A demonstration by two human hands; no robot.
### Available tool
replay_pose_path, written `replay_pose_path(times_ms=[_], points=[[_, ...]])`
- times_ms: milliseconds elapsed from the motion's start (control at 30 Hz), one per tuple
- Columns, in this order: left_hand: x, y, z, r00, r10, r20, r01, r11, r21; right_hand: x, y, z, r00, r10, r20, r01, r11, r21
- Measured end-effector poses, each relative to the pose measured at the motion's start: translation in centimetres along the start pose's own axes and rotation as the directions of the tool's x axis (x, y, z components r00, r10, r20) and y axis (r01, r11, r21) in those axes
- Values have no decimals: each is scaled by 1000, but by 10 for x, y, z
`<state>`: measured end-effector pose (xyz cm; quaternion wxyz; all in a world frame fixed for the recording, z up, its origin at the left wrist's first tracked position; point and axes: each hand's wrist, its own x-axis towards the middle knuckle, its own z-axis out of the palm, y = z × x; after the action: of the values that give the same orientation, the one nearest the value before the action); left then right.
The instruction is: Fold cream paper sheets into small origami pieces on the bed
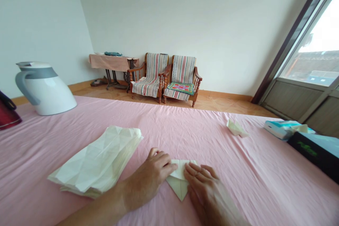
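Observation:
A folded sheet of cream paper (180, 188), its lower part a downward-pointing triangle with a flap across the top, lies on the pink cloth in front of me. At the paper's left edge is my left hand (150, 173), its fingers curled and pinching the flap's corner. From the right, my right hand (205, 185) rests on the flap with fingers stretched out, covering that side of the sheet. To the left of my hands lies a thick stack of creased paper sheets (99, 160). A small folded paper shape (235, 128) sits apart at the right.
The pink tablecloth (159, 123) covers the table. A white-and-grey jug (53, 91) and a red vessel (7, 113) stand at the left. A blue-and-white tissue box (280, 129) and a black box (312, 152) lie at the right. Two wooden armchairs (197, 76) stand beyond the table.

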<state>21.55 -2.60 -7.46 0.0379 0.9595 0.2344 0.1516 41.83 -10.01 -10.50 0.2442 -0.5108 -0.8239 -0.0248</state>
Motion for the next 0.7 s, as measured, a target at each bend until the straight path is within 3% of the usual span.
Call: replay_pose_path(times_ms=[167, 400, 500, 700], points=[[-2, 0, -5, 999, -35, 7, 35, 999, -39, -2, -2, 1, 999, 31, 25, -30, 999, -39], [-5, -3, -13, 987, 160, 7, -159, 977, 145, -7, 1, 7, 999, 8, 34, -6, 997, -80], [-7, -4, -17, 976, 209, 57, -216, 954, 209, -7, 1, 5, 998, -14, 58, 19, 995, -98], [-13, -6, -24, 977, 150, 149, -167, 980, 106, -5, -2, 5, 999, -36, -28, 31, 987, -161]])
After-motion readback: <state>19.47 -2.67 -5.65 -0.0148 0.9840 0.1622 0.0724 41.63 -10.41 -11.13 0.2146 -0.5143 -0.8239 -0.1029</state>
